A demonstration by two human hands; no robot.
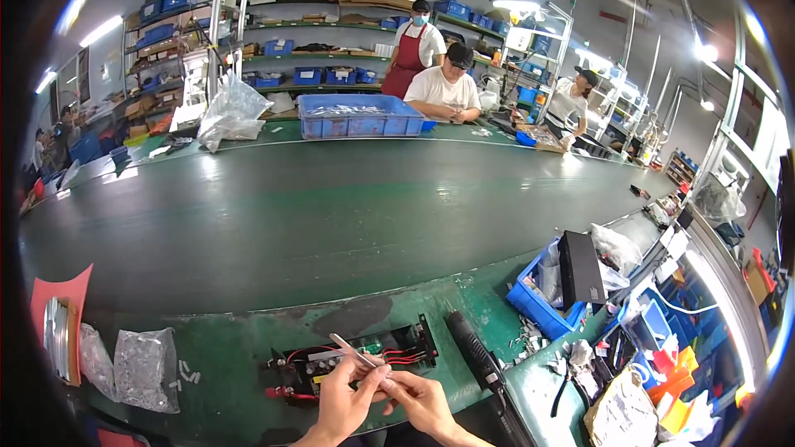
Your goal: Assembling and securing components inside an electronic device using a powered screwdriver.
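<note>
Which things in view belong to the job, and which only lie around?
Apparently in use:
thin pale strip, in the hands
circuit assembly with red wires, beneath

Apparently lying about:
clear plastic bag, left
blue bin, right
blue crate, far side

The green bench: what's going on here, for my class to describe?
A person's left hand holds a thin pale strip above an open black unit with red wires. The right hand meets the strip's near end; whether it grips too is unclear. The unit lies on the green bench, a clear bag to its left and a black tool to its right.
</note>
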